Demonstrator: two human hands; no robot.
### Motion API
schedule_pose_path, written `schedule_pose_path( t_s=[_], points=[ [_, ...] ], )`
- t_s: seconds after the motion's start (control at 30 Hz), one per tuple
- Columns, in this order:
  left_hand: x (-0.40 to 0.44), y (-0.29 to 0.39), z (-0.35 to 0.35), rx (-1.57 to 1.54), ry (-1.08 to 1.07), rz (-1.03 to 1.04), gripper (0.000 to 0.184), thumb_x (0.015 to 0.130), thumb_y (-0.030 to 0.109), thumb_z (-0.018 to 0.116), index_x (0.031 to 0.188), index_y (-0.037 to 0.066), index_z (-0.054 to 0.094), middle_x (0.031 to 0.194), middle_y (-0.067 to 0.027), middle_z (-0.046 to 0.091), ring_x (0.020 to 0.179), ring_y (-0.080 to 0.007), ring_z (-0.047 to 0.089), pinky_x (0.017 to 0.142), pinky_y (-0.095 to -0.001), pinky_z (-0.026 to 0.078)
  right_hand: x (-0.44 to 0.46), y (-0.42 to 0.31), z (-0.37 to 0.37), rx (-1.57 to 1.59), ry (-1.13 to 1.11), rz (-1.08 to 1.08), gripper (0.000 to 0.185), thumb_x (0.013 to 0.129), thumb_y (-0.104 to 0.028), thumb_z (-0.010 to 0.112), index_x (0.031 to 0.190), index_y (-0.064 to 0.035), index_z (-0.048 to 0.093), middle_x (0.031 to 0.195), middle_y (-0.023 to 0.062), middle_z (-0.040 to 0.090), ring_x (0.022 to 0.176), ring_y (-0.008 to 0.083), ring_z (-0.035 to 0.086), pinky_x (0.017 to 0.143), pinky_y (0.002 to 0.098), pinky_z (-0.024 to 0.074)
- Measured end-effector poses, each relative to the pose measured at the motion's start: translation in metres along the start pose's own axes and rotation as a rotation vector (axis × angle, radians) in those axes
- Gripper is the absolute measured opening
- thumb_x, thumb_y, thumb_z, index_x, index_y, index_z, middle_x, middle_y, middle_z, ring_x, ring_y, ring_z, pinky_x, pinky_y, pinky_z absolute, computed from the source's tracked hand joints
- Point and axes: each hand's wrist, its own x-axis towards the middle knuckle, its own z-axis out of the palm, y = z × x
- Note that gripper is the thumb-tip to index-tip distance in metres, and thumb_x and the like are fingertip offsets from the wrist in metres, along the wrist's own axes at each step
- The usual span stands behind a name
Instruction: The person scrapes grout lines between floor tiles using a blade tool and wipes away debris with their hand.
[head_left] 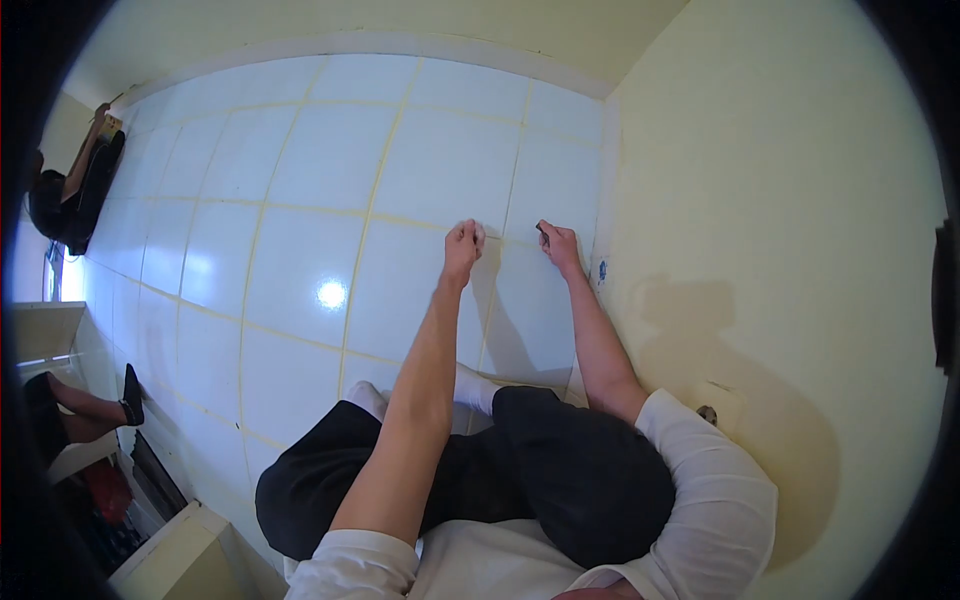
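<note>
My left hand [463, 250] is closed just above the tiled floor, fingers pressed around a crumpled whitish piece [479, 237]; its kind is too small to tell. To its right, my right hand [559, 246] pinches a small dark object [542, 233] whose kind I cannot make out. Both hands are apart, near a joint between the pale glossy tiles [440, 160]. Around them, most joints show yellow lines [368, 217], while those close to my hands look thinner and darker.
A cream wall [780, 180] rises close on my right, with a blue mark [602, 270] low down. My bent knees [590, 470] are in front of me. At the far left another person [70, 195] crouches; a shod foot [131, 398] shows lower left, by a cream ledge [175, 555].
</note>
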Motion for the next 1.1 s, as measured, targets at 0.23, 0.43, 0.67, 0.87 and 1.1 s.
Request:
schedule_pose_path(
  t_s=[0.23, 0.43, 0.67, 0.87, 1.1],
  points=[
    [-0.019, 0.026, 0.011, -0.470, -0.268, 0.256, 0.063, 0.093, -0.013, 0.052, 0.151, 0.003, 0.034, 0.158, -0.0155, 0.036, 0.140, -0.0265, 0.045, 0.105, -0.0316, 0.048, 0.004, 0.011, -0.003, 0.015, -0.020, -0.047, 0.047, 0.096, -0.040, 0.065, 0.062, -0.0072, 0.061, 0.053, -0.0012, 0.051, 0.043, 0.0062, 0.042, 0.041, 0.0237, 0.0278],
    [-0.016, 0.048, 0.018, -0.068, -0.081, 0.396, 0.054, 0.090, -0.005, 0.062, 0.140, 0.002, 0.043, 0.143, -0.0148, 0.048, 0.135, -0.0262, 0.047, 0.105, -0.0348, 0.048, 0.002, 0.011, -0.002, 0.008, 0.001, -0.048, 0.044, 0.095, -0.038, 0.067, 0.065, -0.0057, 0.064, 0.054, -0.0004, 0.053, 0.045, 0.0068, 0.044, 0.042, 0.0242, 0.0309],
    [-0.053, 0.117, 0.059, 1.462, 0.245, 1.130, 0.062, 0.081, -0.011, 0.055, 0.137, 0.015, 0.051, 0.136, -0.0089, 0.057, 0.127, -0.0260, 0.054, 0.096, -0.0410, 0.050, 0.010, 0.018, -0.003, -0.003, 0.006, -0.035, 0.046, 0.094, -0.036, 0.067, 0.064, -0.0022, 0.065, 0.056, 0.0004, 0.055, 0.051, 0.0083, 0.048, 0.049, 0.0263, 0.0364],
    [-0.088, 0.185, 0.087, 1.506, -0.005, 0.931, 0.047, 0.075, -0.011, 0.052, 0.106, 0.017, 0.072, 0.110, -0.0023, 0.071, 0.098, -0.0279, 0.067, 0.081, -0.0416, 0.054, 0.016, 0.023, -0.001, -0.123, 0.048, -0.093, 0.043, 0.093, -0.036, 0.068, 0.066, -0.0029, 0.067, 0.056, 0.0002, 0.054, 0.052, 0.0106, 0.050, 0.051, 0.0287, 0.0380],
    [-0.231, 0.306, 0.122, 1.562, -0.041, 0.806, 0.005, 0.063, 0.006, 0.062, 0.060, 0.002, 0.060, 0.067, -0.0180, 0.060, 0.066, -0.0314, 0.059, 0.068, -0.0410, 0.045, 0.062, 0.070, 0.001, -0.240, 0.065, -0.336, 0.046, 0.089, -0.047, 0.066, 0.083, -0.0037, 0.077, 0.062, 0.0077, 0.065, 0.059, 0.0159, 0.059, 0.060, 0.0356, 0.0476]
  ],
)
